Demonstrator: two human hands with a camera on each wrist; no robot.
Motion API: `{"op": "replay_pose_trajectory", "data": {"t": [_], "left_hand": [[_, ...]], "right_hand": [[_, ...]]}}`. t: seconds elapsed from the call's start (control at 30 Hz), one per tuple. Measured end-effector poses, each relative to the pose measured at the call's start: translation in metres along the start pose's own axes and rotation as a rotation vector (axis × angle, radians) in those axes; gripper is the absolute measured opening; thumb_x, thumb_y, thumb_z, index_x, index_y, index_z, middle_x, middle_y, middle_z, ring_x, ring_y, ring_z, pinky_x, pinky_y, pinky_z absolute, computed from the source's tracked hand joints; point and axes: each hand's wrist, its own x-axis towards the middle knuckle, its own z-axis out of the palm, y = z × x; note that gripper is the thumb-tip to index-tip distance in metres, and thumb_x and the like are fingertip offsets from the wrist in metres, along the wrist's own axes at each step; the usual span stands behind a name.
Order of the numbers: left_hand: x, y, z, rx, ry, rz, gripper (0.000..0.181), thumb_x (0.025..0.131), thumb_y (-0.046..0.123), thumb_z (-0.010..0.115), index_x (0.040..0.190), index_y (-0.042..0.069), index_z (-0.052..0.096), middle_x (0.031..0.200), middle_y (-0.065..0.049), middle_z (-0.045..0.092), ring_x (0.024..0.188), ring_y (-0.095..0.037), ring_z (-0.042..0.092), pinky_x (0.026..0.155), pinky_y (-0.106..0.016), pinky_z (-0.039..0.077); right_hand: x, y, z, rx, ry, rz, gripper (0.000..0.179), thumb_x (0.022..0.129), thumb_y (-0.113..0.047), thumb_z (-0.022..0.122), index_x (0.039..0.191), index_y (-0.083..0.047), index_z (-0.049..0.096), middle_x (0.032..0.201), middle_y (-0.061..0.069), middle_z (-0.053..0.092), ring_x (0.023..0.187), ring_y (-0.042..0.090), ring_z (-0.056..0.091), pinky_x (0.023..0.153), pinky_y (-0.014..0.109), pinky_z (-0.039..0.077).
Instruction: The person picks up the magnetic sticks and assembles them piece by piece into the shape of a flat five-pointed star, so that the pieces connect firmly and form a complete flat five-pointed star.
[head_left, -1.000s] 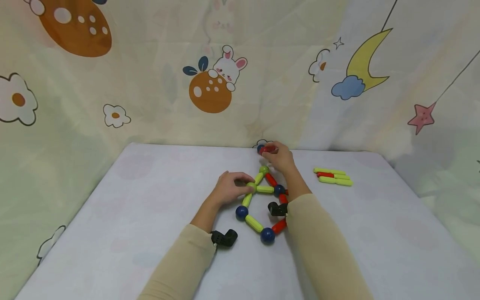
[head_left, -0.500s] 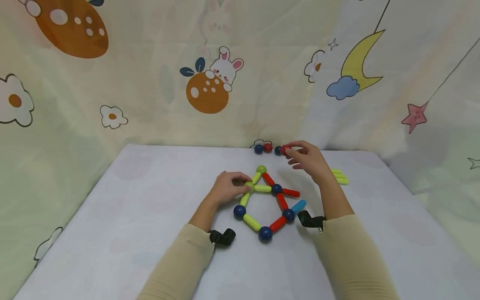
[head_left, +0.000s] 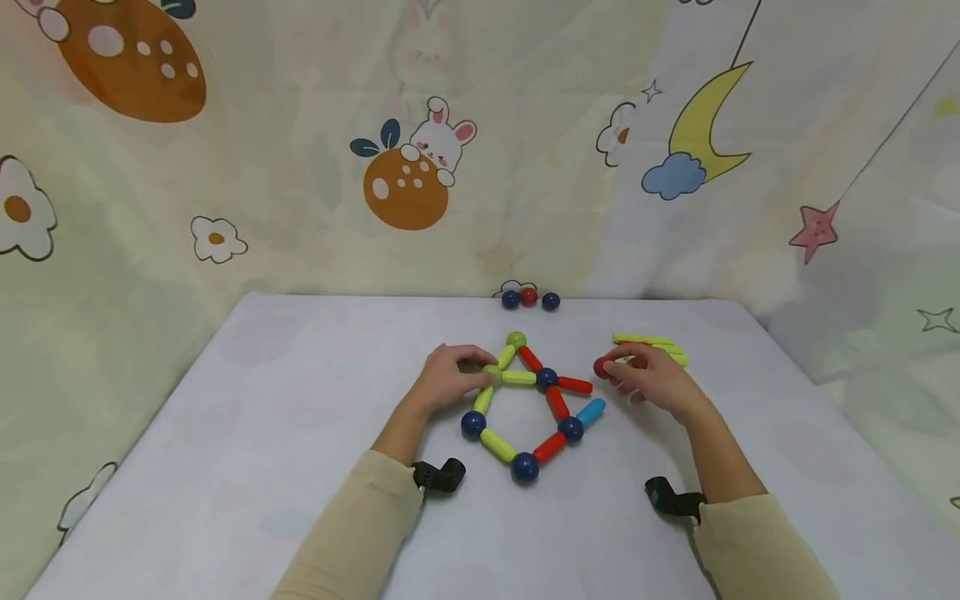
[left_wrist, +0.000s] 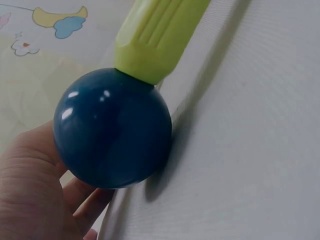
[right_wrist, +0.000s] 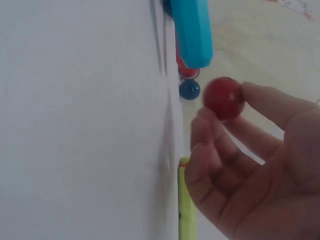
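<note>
My right hand (head_left: pixel 657 382) pinches a red ball (right_wrist: pixel 223 98) between thumb and fingertips, right of the joined rods and balls. My left hand (head_left: pixel 447 380) grips the green ball (head_left: pixel 492 373) at the left corner of that figure. Green rods (head_left: pixel 498 446) and red rods (head_left: pixel 551 448) link dark blue balls (head_left: pixel 525 467) into a ring, topped by a triangle with another green ball (head_left: pixel 516 340) at its peak. A loose-ended red rod (head_left: pixel 576 385) and a light blue rod (head_left: pixel 592 412) stick out rightward. In the left wrist view a blue ball (left_wrist: pixel 112 128) hides part of the left hand.
Two blue balls (head_left: pixel 551 301) and a red ball (head_left: pixel 528 297) lie along the table's back edge. Several green rods (head_left: pixel 643 338) lie behind my right hand, partly covered by it. A patterned cloth (head_left: pixel 300 167) hangs behind the white table (head_left: pixel 262 433).
My right hand has picked the red ball off the back row and carried it forward and right, beside the figure. The left hand keeps its grip on the green ball.
</note>
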Motion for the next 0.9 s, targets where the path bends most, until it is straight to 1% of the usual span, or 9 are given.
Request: {"op": "replay_pose_trajectory", "data": {"t": [0.13, 0.2, 0.27, 0.3, 0.33, 0.4, 0.53, 0.73, 0.9], "left_hand": [[0.0, -0.003, 0.001, 0.001, -0.003, -0.009, 0.023, 0.089, 0.032, 0.079, 0.111, 0.028, 0.078, 0.113, 0.009, 0.074, 0.115, -0.018, 0.061, 0.12, -0.05, 0.032], [0.0, -0.003, 0.001, 0.002, -0.001, -0.009, 0.023, 0.089, 0.032, 0.079, 0.112, 0.028, 0.078, 0.113, 0.009, 0.075, 0.115, -0.018, 0.061, 0.12, -0.049, 0.032], [-0.001, -0.003, 0.001, -0.002, -0.002, -0.011, 0.023, 0.089, 0.031, 0.079, 0.112, 0.028, 0.078, 0.114, 0.008, 0.075, 0.115, -0.018, 0.061, 0.116, -0.049, 0.036], [-0.001, -0.002, 0.001, -0.001, -0.001, -0.01, 0.023, 0.089, 0.031, 0.079, 0.112, 0.028, 0.078, 0.114, 0.008, 0.075, 0.116, -0.018, 0.061, 0.118, -0.049, 0.033], [-0.001, -0.002, 0.001, -0.002, -0.002, -0.011, 0.023, 0.089, 0.032, 0.079, 0.112, 0.028, 0.078, 0.114, 0.008, 0.075, 0.116, -0.018, 0.061, 0.118, -0.049, 0.034], [-0.002, 0.0, 0.0, -0.005, -0.003, -0.016, 0.024, 0.089, 0.031, 0.079, 0.112, 0.028, 0.078, 0.114, 0.008, 0.074, 0.116, -0.019, 0.06, 0.117, -0.049, 0.035], [-0.002, 0.002, 0.0, -0.014, -0.003, -0.027, 0.023, 0.089, 0.031, 0.079, 0.112, 0.029, 0.078, 0.114, 0.008, 0.074, 0.113, -0.018, 0.059, 0.107, -0.046, 0.043], [-0.001, 0.001, 0.0, -0.028, -0.005, -0.024, 0.022, 0.089, 0.03, 0.08, 0.111, 0.029, 0.078, 0.114, 0.008, 0.074, 0.113, -0.018, 0.06, 0.107, -0.045, 0.043], [-0.001, 0.0, 0.0, -0.035, -0.011, -0.031, 0.023, 0.089, 0.031, 0.08, 0.112, 0.028, 0.078, 0.114, 0.008, 0.074, 0.114, -0.018, 0.06, 0.109, -0.047, 0.042]], "right_hand": [[-0.006, 0.008, -0.002, -0.045, -0.086, 0.047, 0.046, 0.101, -0.037, 0.066, 0.132, -0.004, 0.061, 0.11, 0.016, 0.067, 0.088, 0.024, 0.063, 0.074, 0.032, 0.056], [-0.007, 0.011, -0.003, -0.048, -0.132, 0.052, 0.044, 0.1, -0.037, 0.066, 0.13, -0.004, 0.063, 0.104, 0.013, 0.068, 0.087, 0.024, 0.063, 0.075, 0.033, 0.055], [-0.007, 0.013, -0.004, -0.043, -0.166, 0.048, 0.043, 0.1, -0.038, 0.066, 0.128, -0.005, 0.064, 0.1, 0.011, 0.069, 0.086, 0.024, 0.064, 0.076, 0.033, 0.055], [-0.008, 0.013, -0.004, -0.039, -0.177, 0.041, 0.044, 0.1, -0.038, 0.066, 0.128, -0.005, 0.064, 0.1, 0.01, 0.069, 0.086, 0.024, 0.064, 0.076, 0.034, 0.054], [-0.008, 0.014, -0.005, -0.037, -0.184, 0.034, 0.044, 0.1, -0.039, 0.066, 0.128, -0.005, 0.064, 0.099, 0.01, 0.069, 0.086, 0.024, 0.064, 0.076, 0.034, 0.054], [-0.008, 0.014, -0.006, -0.034, -0.191, 0.02, 0.044, 0.1, -0.039, 0.065, 0.128, -0.005, 0.064, 0.099, 0.01, 0.069, 0.086, 0.024, 0.065, 0.076, 0.034, 0.054], [-0.008, 0.013, -0.006, -0.03, -0.202, 0.01, 0.044, 0.101, -0.038, 0.065, 0.128, -0.004, 0.064, 0.099, 0.01, 0.068, 0.086, 0.024, 0.063, 0.076, 0.033, 0.054], [-0.007, 0.009, 0.001, -0.068, -0.179, 0.005, 0.043, 0.102, -0.037, 0.064, 0.129, -0.004, 0.065, 0.097, 0.009, 0.066, 0.084, 0.023, 0.059, 0.073, 0.032, 0.05], [-0.005, 0.008, 0.005, -0.079, -0.159, -0.011, 0.041, 0.104, -0.035, 0.061, 0.13, -0.005, 0.065, 0.102, 0.01, 0.065, 0.083, 0.023, 0.058, 0.071, 0.032, 0.05]]}}
